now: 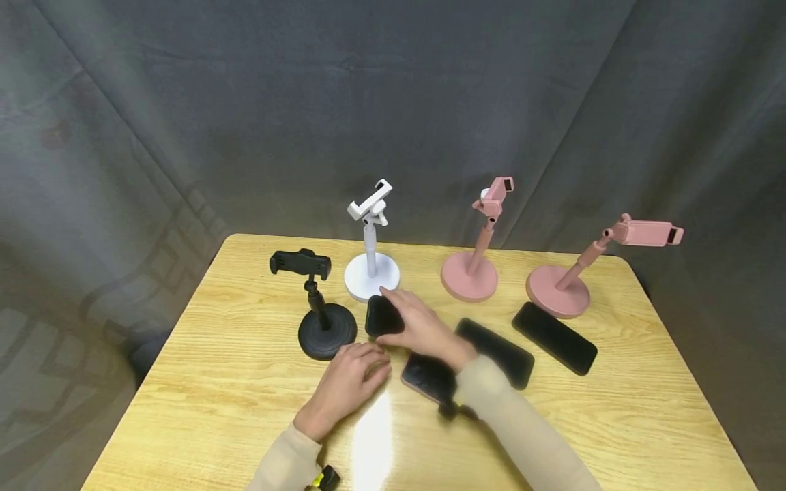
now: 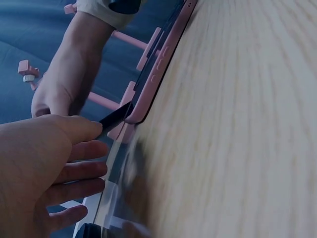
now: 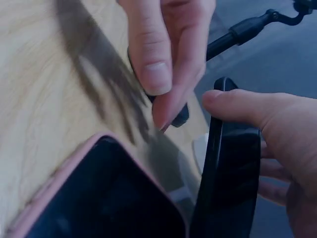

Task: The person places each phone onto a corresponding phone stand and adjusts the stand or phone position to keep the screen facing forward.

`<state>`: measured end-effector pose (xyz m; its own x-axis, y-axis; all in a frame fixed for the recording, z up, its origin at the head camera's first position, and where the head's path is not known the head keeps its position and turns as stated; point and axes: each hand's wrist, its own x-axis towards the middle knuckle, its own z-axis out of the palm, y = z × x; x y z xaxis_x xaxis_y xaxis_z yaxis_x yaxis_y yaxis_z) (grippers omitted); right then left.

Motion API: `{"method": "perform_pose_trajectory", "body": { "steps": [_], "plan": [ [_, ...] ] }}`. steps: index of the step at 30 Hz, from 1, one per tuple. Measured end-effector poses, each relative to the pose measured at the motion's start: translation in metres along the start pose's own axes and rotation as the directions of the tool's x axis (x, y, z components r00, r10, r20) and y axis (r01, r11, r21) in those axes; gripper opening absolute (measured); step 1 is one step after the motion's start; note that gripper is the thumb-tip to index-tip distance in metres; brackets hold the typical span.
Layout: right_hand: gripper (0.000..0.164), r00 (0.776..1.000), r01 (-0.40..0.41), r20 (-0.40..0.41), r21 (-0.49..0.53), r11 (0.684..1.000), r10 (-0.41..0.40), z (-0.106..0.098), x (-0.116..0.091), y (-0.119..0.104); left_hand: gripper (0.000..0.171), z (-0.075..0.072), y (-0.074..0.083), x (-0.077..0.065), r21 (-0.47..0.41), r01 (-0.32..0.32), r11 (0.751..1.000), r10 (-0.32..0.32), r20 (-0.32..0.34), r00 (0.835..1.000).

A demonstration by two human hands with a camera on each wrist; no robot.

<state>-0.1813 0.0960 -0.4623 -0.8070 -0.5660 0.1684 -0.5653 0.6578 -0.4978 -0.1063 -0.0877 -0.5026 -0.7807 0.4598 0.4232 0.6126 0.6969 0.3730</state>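
From my seat at the feed, I have the right hand (image 1: 424, 329) in the middle of the head view, thumb and fingers clamped on the edges of a black phone (image 1: 382, 316). That phone sits at the centre of the frame, just below the round base of the white stand (image 1: 371, 264). The left hand (image 1: 351, 379) lies lower, left of centre, fingers apart and loosely extended; I see nothing in its grasp. Just above it I have the black stand (image 1: 327, 332).

Below the right wrist, at lower centre, I see a pink-edged phone (image 1: 428, 375) lying on the wooden table (image 1: 209, 402), partly hidden by the arm. Right of it lie a dark phone (image 1: 496, 351) and, farther right, another dark phone (image 1: 555, 339). At upper right of centre stands a pink stand (image 1: 469, 276); a second pink stand (image 1: 559, 292) leans its holder toward the right edge. A grey curtain (image 1: 393, 116) fills the top.
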Motion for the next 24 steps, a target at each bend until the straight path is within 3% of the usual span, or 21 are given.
{"method": "perform_pose_trajectory", "body": {
  "steps": [12,19,24],
  "plan": [
    [0.089,0.988,0.08,-0.14,0.052,0.995,-0.072,-0.017,-0.012,-0.002,0.038,-0.007,-0.002,0.007,-0.044,0.068,0.997,-0.069,0.0,0.998],
    [0.091,0.973,0.146,-0.196,0.105,0.984,-0.124,-0.021,-0.018,-0.008,0.051,-0.009,-0.001,0.013,-0.134,0.076,0.988,-0.08,-0.024,0.996],
    [0.089,0.957,0.206,-0.251,0.236,0.95,-0.145,-0.021,-0.022,-0.012,0.07,-0.012,-0.001,0.016,-0.177,0.13,0.976,-0.134,-0.008,0.991]
  ]
}}
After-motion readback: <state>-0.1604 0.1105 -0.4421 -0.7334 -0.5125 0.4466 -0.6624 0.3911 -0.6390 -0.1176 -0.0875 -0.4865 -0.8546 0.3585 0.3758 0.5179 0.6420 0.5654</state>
